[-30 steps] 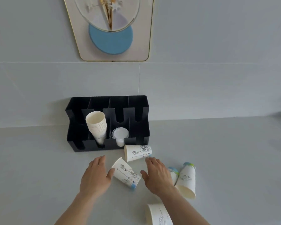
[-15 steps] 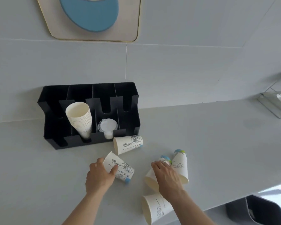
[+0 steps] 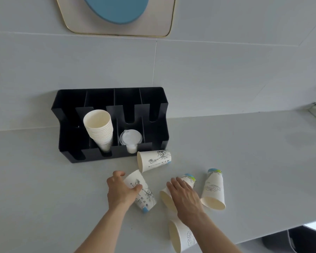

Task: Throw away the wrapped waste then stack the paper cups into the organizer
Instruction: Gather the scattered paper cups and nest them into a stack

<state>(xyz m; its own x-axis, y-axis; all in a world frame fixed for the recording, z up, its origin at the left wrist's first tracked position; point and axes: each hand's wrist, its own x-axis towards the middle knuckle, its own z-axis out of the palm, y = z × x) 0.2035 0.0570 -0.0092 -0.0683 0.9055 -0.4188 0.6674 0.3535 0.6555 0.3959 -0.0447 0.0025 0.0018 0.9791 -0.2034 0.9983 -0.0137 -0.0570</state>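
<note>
The left hand [image 3: 119,193] is wrapped round a lying cup [image 3: 140,192], thumb over its side and fingers curled behind the rim end. The right hand [image 3: 185,198] lies flat, fingers together, over a second cup [image 3: 169,197]; whether it has closed on that cup cannot be told. Just right of it a third cup [image 3: 213,190] lies tipped; below its wrist is a fourth [image 3: 181,238], near the counter [image 3: 244,152] edge. Ahead of the left hand a fifth cup [image 3: 153,159] lies beside the organizer [image 3: 66,114], which holds a stack [image 3: 99,130] and lids [image 3: 130,138]. No wrapped waste shows. Squeezing could crush the thin paper, and a sweeping forearm could roll the fourth cup off the edge.
</note>
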